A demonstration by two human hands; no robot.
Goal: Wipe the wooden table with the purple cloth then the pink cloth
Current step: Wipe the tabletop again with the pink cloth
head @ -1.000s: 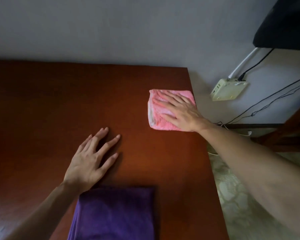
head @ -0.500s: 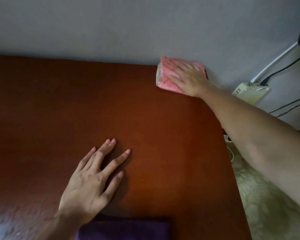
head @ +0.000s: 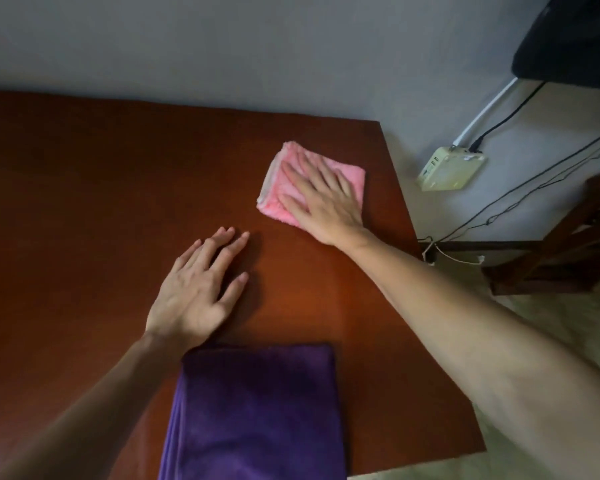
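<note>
Since half a second ago, folded fluffy pink cloth [head: 310, 183] pulled back from wall edge toward mid-right of reddish-brown wooden table [head: 101, 202]. Right hand [head: 321, 199] presses it, fingers flat and spread. Left hand [head: 196, 294] rests splayed on bare wood. Folded purple cloth [head: 257, 414] lies at near edge. Pink cloth judged soft, light; palm pressure suffices.

There is a single view, from a wide-angle camera worn on the person's head. It looks forward and steeply down over the desk [head: 84, 202] from its near edge, close above both forearms. The far wall [head: 222, 46] fills the top of the frame, and the floor [head: 499, 455] shows past the desk's right edge.
</note>
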